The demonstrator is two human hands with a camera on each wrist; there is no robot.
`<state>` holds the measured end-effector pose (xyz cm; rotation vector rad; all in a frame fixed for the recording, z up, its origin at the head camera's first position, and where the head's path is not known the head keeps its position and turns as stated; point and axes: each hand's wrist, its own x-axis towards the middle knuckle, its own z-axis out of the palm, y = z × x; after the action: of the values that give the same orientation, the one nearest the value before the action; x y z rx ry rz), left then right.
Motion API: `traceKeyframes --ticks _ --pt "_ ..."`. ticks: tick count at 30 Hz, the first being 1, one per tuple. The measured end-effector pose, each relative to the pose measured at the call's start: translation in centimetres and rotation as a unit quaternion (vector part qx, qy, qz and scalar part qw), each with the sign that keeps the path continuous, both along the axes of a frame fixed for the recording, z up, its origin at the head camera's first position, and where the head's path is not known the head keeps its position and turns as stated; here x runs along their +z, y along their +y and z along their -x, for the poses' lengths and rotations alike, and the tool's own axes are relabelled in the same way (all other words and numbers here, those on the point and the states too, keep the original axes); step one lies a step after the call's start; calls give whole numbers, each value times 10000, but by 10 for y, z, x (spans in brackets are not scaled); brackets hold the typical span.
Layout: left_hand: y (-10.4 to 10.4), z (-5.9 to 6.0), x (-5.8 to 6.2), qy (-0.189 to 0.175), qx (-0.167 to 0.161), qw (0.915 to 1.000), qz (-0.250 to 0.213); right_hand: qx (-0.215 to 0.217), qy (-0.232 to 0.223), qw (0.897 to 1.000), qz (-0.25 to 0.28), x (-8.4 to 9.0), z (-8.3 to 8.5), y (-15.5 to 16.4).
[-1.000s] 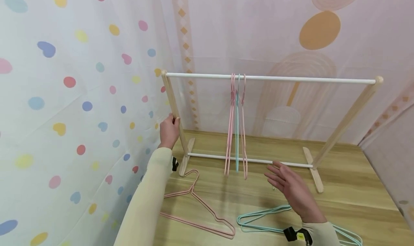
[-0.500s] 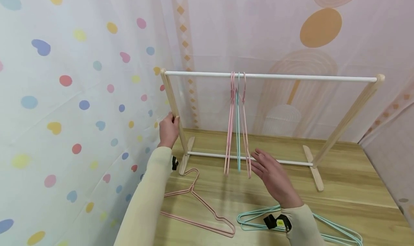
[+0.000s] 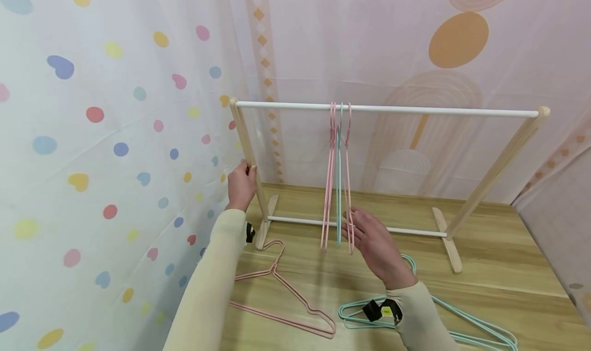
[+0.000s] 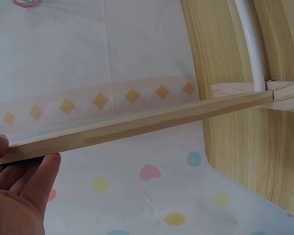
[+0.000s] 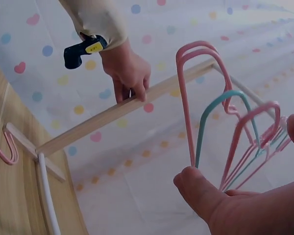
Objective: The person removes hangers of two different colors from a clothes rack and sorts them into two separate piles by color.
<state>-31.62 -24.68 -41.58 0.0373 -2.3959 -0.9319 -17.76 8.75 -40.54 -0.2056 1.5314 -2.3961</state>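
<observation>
We see the left hand (image 3: 241,186) curled round the rack's smooth pale wooden upright (image 3: 249,158). The right hand (image 3: 375,246), its grip loose and fingers straight, touches thin pink and teal wire hangers (image 3: 338,181) dangling from the white round rail (image 3: 392,110).

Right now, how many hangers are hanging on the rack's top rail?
4, as far as visible: two pink hangers close together at left, a teal hanger in the middle, another pink hanger at right. Overlap may hide more.
</observation>
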Motion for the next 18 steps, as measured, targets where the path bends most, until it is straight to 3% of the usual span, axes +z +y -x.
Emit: traceKeyframes --ticks 18 --pt "2 3 -3 32 -18 10000 -37 -762 341 9957 -395 5 -2 -8"
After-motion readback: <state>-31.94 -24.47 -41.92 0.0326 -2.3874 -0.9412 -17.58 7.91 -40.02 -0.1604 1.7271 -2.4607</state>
